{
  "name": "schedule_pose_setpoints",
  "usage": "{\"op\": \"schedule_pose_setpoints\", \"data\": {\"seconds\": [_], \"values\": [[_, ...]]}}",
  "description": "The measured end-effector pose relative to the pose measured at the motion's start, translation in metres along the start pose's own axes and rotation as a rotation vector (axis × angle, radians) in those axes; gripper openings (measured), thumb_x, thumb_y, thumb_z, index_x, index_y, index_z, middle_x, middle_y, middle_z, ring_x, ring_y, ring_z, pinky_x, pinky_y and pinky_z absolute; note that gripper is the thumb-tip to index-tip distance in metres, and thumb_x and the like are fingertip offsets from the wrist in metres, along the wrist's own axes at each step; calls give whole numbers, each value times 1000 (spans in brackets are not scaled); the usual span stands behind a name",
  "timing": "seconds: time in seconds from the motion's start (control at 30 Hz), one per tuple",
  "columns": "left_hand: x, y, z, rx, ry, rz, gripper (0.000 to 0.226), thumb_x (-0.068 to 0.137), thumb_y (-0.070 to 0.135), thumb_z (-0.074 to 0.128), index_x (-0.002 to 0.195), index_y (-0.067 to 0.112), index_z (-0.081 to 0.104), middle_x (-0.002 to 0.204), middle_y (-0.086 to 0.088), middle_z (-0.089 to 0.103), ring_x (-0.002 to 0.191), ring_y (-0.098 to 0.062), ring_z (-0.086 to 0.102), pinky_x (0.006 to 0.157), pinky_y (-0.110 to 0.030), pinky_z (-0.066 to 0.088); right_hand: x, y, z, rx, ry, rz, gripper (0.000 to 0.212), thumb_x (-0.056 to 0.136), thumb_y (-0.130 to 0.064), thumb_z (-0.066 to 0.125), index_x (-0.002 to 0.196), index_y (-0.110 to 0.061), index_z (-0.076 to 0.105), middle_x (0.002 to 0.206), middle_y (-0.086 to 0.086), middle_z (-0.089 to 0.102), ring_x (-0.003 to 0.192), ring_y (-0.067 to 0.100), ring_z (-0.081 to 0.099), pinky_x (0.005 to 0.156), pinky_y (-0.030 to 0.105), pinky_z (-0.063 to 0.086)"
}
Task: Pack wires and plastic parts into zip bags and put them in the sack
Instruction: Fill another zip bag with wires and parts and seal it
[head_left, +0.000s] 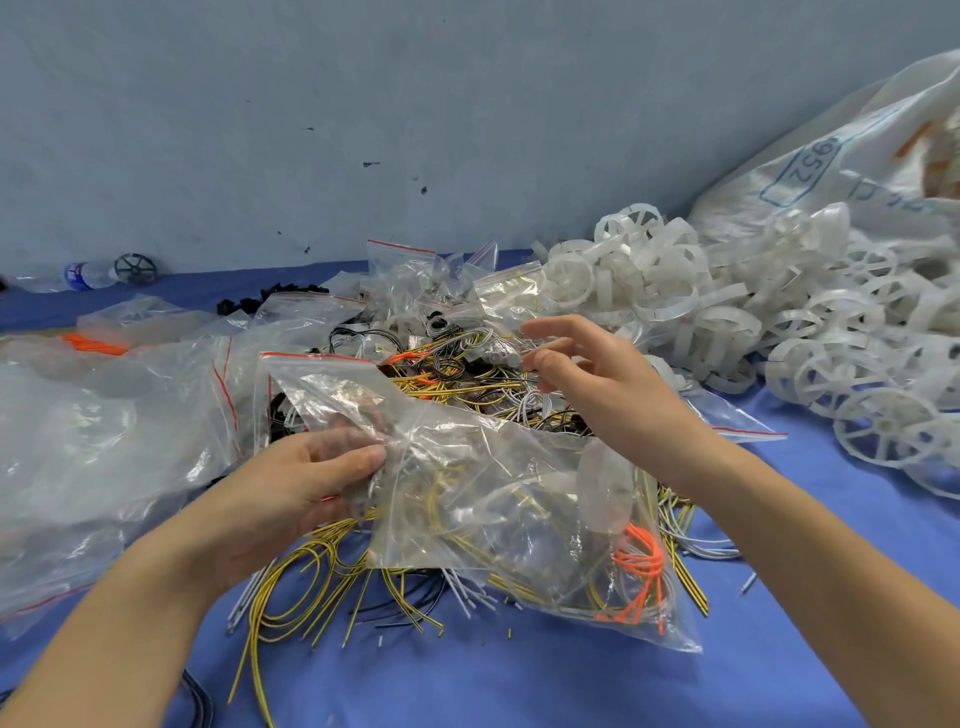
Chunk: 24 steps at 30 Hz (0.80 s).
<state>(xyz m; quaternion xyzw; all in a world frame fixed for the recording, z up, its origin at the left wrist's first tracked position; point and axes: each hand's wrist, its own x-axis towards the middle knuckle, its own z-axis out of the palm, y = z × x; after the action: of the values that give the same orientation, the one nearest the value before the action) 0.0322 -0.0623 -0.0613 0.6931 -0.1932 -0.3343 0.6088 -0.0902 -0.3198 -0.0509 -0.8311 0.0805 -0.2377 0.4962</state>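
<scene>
Head view, single frame.

Work surface: blue cloth-covered table (467, 686) against a pale blue-grey wall (311, 130).

Left hand (306, 483): thumb and curled fingers grip one side of a clear plastic zip bag with a red seal strip (493, 493), close to its mouth. The thumb lies on top of the film and the fingers are underneath, seen through it. The bag is held low over the table at centre. Its mouth points up and left, and its bottom corner sags to the lower right.

Bag contents: thin yellow wires, a bundle of orange wires (636, 566) and one translucent white plastic ring (605, 488).

Right hand (597, 384): hovers above and behind the bag, over a loose pile of yellow-black striped, white, black and orange wires (467, 374). The fingers are loosely curled and apart. Cannot tell whether the fingertips touch a wire.

More striped wires spill out from under the bag toward the near edge.

Right side: a heap of translucent white spoked plastic wheels (727, 312). Behind it, at the far right, lies a white woven sack with blue print (857, 150), its mouth out of clear view.

Behind the wire pile: a stack of small empty clear zip bags (405, 280) and some small black plastic parts (249, 301).

Left side: large crumpled clear plastic bags (78, 441).

By the wall, far left: a clear plastic water bottle on its side (85, 274), just beside a dark grey spoked wheel (136, 268).
</scene>
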Motion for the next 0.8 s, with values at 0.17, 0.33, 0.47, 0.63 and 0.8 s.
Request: {"op": "schedule_pose_setpoints", "data": {"seconds": [0.17, 0.33, 0.47, 0.63, 0.8], "values": [[11, -3, -18, 46, 363, 4, 15, 96, 15, 56, 104, 6, 66, 91, -11, 71, 74, -18, 67, 58, -26, 60, 2, 5, -6, -61, 68, 17, 24, 96, -38, 51, 119, -43, 58, 99, -19, 63, 81, 10, 64, 68, 25, 52], [23, -13, -35, 333, 626, 76, 13, 98, 9, 55, 106, 3, 61, 76, -12, 62, 57, -26, 61, 38, -22, 52, 4, 26, -25, -485, 216, 47, 31, 97, -26, 47, 127, -26, 56, 111, -4, 63, 98, 18, 60, 81, 33, 44], [27, -19, -43, 705, 648, 21, 13, 94, 24, 57, 103, 15, 60, 72, -12, 69, 61, -31, 68, 67, -44, 59, 1, 51, -40, -773, 129, 264, 41, 97, -31, 45, 137, -22, 49, 133, 11, 52, 122, 33, 47, 99, 46, 40], [27, -18, -43, 968, 782, -5, 41, 93, 35, 53, 121, 5, 51, 102, -23, 67, 95, -44, 61, 83, -45, 47, 1, 64, -37, -872, 129, 231, 36, 95, -31, 48, 130, -24, 55, 130, 6, 53, 118, 29, 50, 92, 42, 40], [29, -14, -41, 988, 847, 1, 55, 94, 30, 49, 139, 2, 39, 128, -27, 56, 116, -47, 51, 93, -50, 43, 2, 69, -44, -939, 366, 281, 39, 95, -38, 51, 129, -18, 52, 119, 13, 48, 110, 36, 48, 86, 44, 40]]}}
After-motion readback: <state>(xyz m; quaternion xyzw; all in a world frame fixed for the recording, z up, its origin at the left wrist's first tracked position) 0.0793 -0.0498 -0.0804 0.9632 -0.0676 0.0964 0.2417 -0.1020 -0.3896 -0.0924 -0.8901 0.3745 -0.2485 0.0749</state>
